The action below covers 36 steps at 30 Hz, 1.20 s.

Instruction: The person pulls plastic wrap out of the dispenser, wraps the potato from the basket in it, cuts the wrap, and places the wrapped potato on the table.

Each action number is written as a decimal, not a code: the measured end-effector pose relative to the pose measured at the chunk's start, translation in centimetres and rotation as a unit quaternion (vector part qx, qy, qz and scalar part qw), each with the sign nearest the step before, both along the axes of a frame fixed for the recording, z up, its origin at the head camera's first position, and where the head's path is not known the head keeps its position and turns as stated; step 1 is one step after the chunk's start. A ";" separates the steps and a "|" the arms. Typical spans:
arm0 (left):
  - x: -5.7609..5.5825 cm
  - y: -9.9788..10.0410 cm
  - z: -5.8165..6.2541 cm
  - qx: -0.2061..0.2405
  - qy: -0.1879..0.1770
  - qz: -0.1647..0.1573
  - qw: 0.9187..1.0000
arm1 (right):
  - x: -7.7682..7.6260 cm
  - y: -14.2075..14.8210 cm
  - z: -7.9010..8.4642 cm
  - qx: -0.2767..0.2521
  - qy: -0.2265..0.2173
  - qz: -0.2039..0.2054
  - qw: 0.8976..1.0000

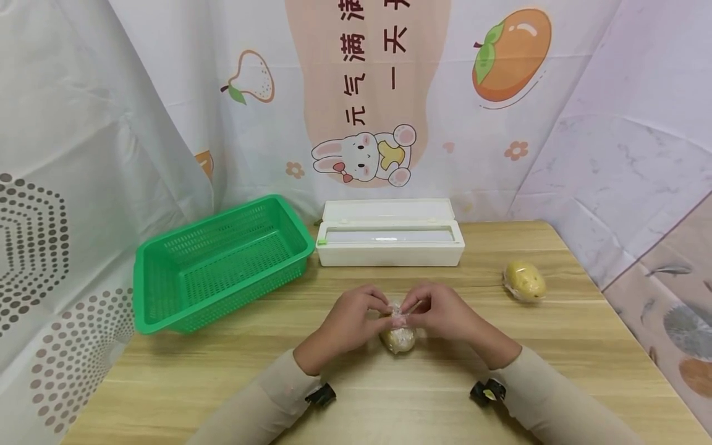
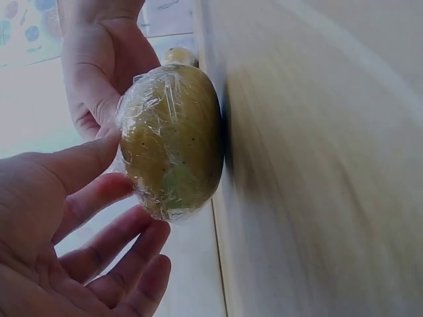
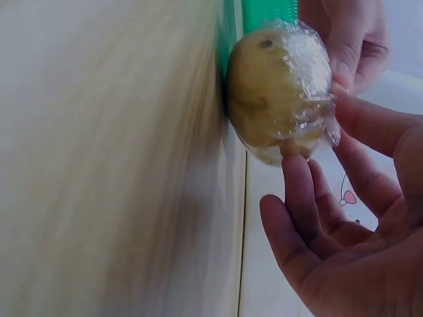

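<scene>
A potato (image 1: 400, 341) covered in crinkled plastic wrap (image 3: 309, 72) rests on the wooden table between the two hands. From its left side, the left hand (image 1: 350, 321) pinches the wrap at the top with thumb and index finger. Opposite it, the right hand (image 1: 445, 312) pinches the wrap with its thumb and forefinger. In the left wrist view, the film looks tight and wrinkled over the potato (image 2: 175, 145), with the other left fingers spread beside it. A right fingertip touches the potato's side in the right wrist view.
Another wrapped potato (image 1: 525, 281) lies at the right of the table. At the back stands a white cling film box (image 1: 389, 254) with its lid raised. A green perforated basket (image 1: 140, 290) sits at the left. Printed cloth (image 1: 261, 142) hangs behind the table.
</scene>
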State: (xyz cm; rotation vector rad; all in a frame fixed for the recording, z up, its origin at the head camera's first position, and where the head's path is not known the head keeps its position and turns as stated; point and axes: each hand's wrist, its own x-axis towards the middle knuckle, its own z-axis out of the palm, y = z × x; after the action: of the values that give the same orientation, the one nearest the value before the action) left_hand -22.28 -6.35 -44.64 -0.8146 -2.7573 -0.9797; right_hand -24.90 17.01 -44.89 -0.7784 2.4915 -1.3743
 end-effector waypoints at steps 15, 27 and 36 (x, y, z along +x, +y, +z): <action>-0.7 -0.3 -0.1 0.066 -0.082 0.004 0.994 | 0.2 -0.1 0.2 0.005 0.020 -0.013 1.000; -0.7 0.0 -0.3 0.126 -0.124 0.025 0.984 | 0.9 -0.9 0.5 -0.012 0.019 -0.035 0.999; -0.8 0.0 -0.3 0.129 -0.120 -0.006 0.984 | 1.2 -1.1 0.4 0.000 0.049 -0.045 0.998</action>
State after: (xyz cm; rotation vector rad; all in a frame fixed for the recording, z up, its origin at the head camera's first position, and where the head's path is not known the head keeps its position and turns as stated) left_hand -23.07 -6.35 -44.94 -0.7129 -2.7310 -1.4891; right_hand -23.71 15.91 -44.45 -0.7602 2.6305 -1.3967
